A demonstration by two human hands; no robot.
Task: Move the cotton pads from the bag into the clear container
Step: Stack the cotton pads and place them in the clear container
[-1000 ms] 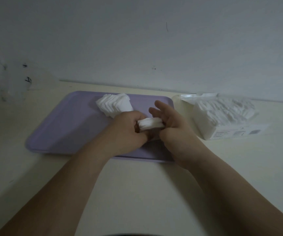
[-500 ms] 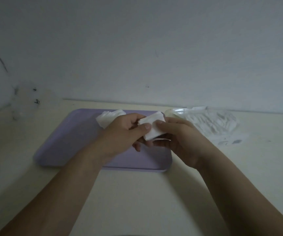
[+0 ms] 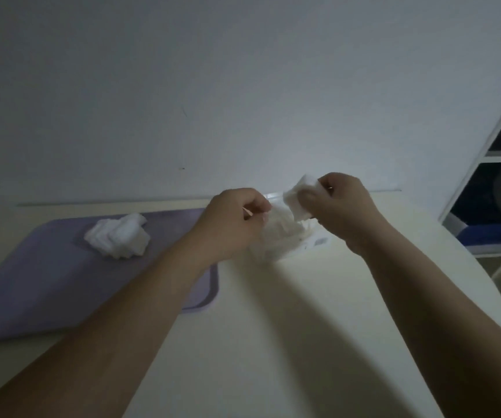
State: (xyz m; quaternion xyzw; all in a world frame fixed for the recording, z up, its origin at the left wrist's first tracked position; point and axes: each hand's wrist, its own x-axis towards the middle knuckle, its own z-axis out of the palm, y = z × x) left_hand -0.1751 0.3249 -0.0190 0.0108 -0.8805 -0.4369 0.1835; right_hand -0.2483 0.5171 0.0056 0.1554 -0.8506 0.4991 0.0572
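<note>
- Bag [image 3: 279, 241] of cotton pads sits just right of purple tray [image 3: 47, 282], on table [image 3: 258, 342].
- Left hand [image 3: 237, 220] curled, pinching bag's edge.
- Right hand [image 3: 344, 206] grips pad stack [image 3: 299, 197] just above bag.
- Loose pad pile [image 3: 119, 236] on tray's far part.

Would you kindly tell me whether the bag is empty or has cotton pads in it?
Not empty: a mound of white cotton pads shows through the clear bag on the table.
</note>
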